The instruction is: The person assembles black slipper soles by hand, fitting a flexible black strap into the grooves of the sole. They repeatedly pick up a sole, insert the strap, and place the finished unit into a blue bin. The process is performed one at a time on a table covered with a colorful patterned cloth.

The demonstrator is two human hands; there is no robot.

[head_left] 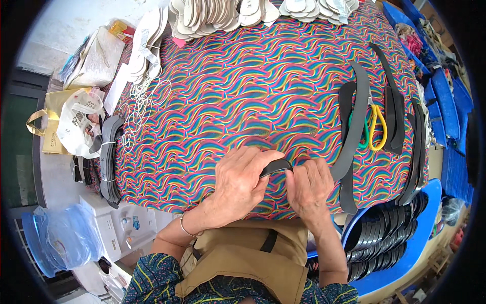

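Note:
A short black curved strip (276,166) arches between my hands above the patterned cloth. My left hand (242,175) is closed on its left end, with the thumb and fingers pinching it. My right hand (310,188) grips the other end, fingers curled. A long dark grey strip (356,114) bends down to the right hand's side; whether it touches that hand I cannot tell. Beneath it lie a black strip (348,190) and scissors with one yellow handle (377,129) and one green handle (365,137).
More black strips (394,119) lie at the right. Stacks of pale sole-shaped pieces (210,17) line the far edge. A tied grey bundle (109,167), white string (147,104) and bags (78,124) sit left. A blue tub (428,223) holds many black curved pieces (377,228).

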